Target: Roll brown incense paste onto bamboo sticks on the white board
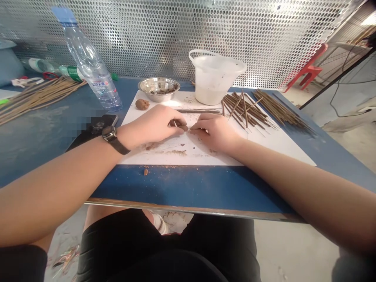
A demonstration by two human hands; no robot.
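My left hand (154, 125) rests on a white board (264, 149) with its fingers curled round a small roll of brown paste (179, 125) on a thin stick. My right hand (214, 131) lies just to the right of it, fingers pinched together at the stick's other end. The two hands almost touch over the middle of the board. Brown smears (173, 150) mark the board below them. A watch (111, 134) sits on my left wrist.
A brown paste lump (142, 104), a steel bowl (159, 88) and a white plastic bucket (216, 76) stand at the board's far edge. Coated sticks (249, 107) lie at right, bare sticks (35, 96) at far left. A water bottle (92, 66) and a phone (96, 125) are left of the board.
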